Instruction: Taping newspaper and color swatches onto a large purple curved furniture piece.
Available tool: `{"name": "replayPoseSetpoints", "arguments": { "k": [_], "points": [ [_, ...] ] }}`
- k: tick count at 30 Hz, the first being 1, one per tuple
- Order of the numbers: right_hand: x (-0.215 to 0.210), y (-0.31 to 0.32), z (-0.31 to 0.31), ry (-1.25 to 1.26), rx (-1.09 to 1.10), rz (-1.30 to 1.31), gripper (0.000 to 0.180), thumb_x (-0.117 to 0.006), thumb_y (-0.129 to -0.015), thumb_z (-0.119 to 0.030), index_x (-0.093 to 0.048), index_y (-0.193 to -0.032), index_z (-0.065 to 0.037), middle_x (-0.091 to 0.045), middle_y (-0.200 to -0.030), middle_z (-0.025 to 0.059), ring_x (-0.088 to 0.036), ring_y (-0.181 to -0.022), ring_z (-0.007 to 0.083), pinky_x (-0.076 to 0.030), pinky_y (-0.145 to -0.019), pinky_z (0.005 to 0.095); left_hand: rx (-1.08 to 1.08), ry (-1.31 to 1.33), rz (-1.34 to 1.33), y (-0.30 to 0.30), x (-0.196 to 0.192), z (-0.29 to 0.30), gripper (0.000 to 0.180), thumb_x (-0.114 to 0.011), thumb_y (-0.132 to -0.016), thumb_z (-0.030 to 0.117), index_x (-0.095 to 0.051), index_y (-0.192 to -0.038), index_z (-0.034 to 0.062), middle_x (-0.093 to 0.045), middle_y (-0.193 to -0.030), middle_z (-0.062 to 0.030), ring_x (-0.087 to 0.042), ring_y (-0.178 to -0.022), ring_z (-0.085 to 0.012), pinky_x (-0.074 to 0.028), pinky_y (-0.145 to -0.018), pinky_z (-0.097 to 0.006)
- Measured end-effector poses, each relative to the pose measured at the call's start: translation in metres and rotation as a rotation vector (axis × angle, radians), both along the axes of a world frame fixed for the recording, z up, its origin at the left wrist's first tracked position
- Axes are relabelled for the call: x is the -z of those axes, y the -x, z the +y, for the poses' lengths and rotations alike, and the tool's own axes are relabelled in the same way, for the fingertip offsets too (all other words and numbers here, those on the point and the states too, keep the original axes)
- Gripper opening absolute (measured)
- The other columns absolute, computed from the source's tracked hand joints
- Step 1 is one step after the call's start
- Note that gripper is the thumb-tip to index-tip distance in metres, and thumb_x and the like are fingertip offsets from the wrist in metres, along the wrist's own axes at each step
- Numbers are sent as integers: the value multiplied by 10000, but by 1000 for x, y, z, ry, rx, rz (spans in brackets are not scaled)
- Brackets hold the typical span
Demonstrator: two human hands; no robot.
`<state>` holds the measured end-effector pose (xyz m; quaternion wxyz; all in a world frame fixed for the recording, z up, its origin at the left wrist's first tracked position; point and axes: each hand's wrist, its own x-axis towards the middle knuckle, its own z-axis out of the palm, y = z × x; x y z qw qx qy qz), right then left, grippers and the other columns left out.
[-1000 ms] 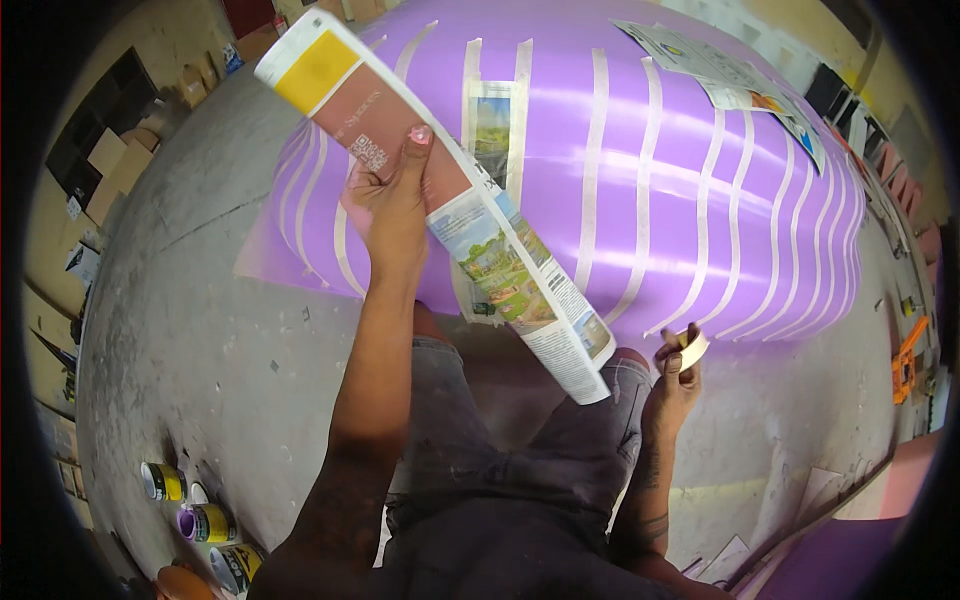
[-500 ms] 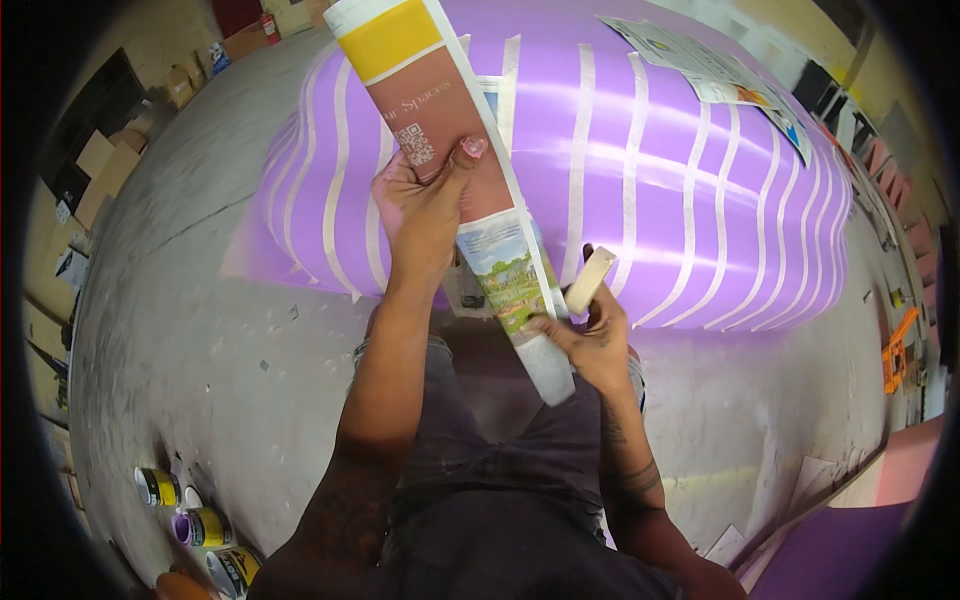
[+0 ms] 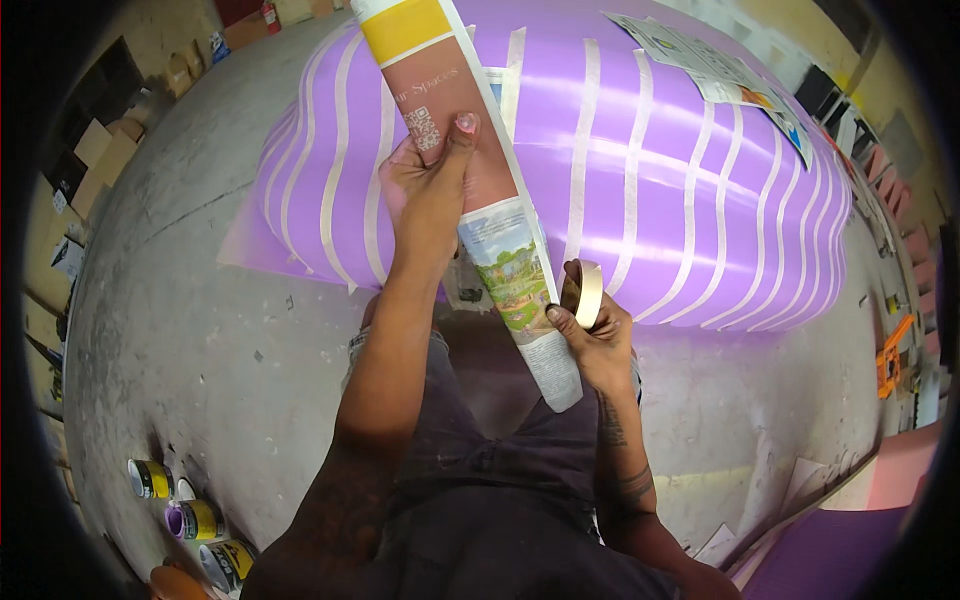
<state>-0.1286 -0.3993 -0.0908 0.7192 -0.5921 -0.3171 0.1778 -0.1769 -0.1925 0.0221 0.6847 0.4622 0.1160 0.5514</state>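
Observation:
A long folded strip of newspaper (image 3: 490,180) hangs at a slant in front of me, with yellow, dusty-red and garden-picture sections. My left hand (image 3: 432,185) grips its upper part, the thumb lying across the front. Lower down, my right hand (image 3: 598,340) holds a roll of masking tape (image 3: 590,295) and has its thumb on the paper's right edge. Beyond the paper stands a big glossy purple rounded shape (image 3: 545,130), crossed by many pale tape stripes (image 3: 632,170). Whether tape runs along the paper's edge I cannot tell for sure.
More newspaper sheets (image 3: 700,62) lie on the purple shape's top right. Several paint cans (image 3: 195,520) stand on the concrete floor (image 3: 250,400) at lower left. An orange tool (image 3: 892,358) lies at far right, and cardboard boxes (image 3: 105,165) line the left wall.
The newspaper's top has shifted slightly right. My right hand has dropped a little, and the tape roll has turned more upright in it. My left hand keeps its grip.

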Motion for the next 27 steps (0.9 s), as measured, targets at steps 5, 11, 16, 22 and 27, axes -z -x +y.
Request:
{"name": "replayPoseSetpoints", "arguments": {
  "k": [5, 11, 16, 22, 27],
  "points": [
    [1, 3, -3, 24, -33, 20, 551, -764, -937, -56, -525, -1403, 113, -765, -949, 94, -662, -819, 52, -531, -740, 207, -84, -122, 56, 4, 7, 10, 253, -843, -897, 184, -705, -984, -10, -684, -803, 12, -539, -648, -25, -430, -570, -213],
    [5, 7, -5, 66, -93, 46, 529, -750, -954, -81, -536, -1410, 82, -764, -952, 69, -656, -803, 44, -526, -729, 202, -253, -237, 79, 2, 1, 5, 205, -865, -860, 102, -714, -921, -23, -678, -789, 15, -515, -633, -23, -416, -565, -209],
    [14, -1, -2, 52, -166, 35, 545, -776, -931, -84, -550, -1401, 75, -740, -1103, 97, -661, -971, 91, -539, -846, 241, -126, -168, 145, -2, 7, 2, 214, -869, -849, 81, -722, -948, -40, -701, -832, 3, -550, -682, -32, -450, -611, -212],
    [-39, -8, 22, -32, -35, -47, 598, -854, -842, -47, -589, -1361, 86, -714, -1198, 127, -661, -1062, 134, -558, -917, 297, -16, -328, 188, -2, 15, -16, 294, -860, -873, 158, -719, -1039, -40, -741, -953, -28, -630, -852, -73, -519, -798, -250],
    [-63, -14, 34, -64, -23, -24, 253, -812, -875, -8, -734, -1108, 53, -765, -962, 71, -679, -832, 84, -565, -754, 250, -17, -295, 223, -2, 12, -15, 264, -822, -909, 159, -715, -1067, -24, -732, -983, -15, -630, -873, -73, -510, -811, -244]
  ]
}}
